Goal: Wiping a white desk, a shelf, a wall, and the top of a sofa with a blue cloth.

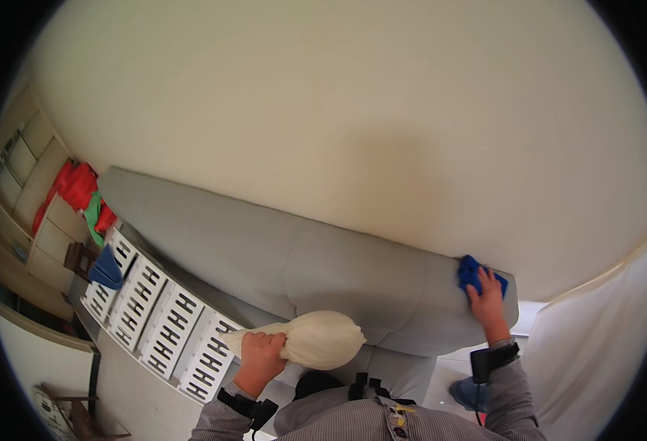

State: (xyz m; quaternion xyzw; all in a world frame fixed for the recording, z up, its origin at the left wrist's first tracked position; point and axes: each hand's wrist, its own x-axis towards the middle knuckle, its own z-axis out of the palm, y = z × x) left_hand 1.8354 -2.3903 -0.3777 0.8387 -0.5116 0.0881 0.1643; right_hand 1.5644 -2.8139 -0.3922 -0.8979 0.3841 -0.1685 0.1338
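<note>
My left hand (262,355) grips the gathered neck of a rounded cream cloth bundle (326,339), held in front of my body. What fills the bundle is hidden. At the right end of a grey sofa's backrest (351,264), my right hand (487,300) rests on a crumpled blue cloth (469,273). Its fingers press the cloth against the top of the backrest. Part of the cloth lies under the palm, out of sight.
The backrest runs along a plain cream wall (301,93). White slotted panels (172,331) stand in a row at left, a blue object (107,269) on the far one. Red fabric (78,184) lies beyond. A white curtain or sheet (582,353) hangs at right.
</note>
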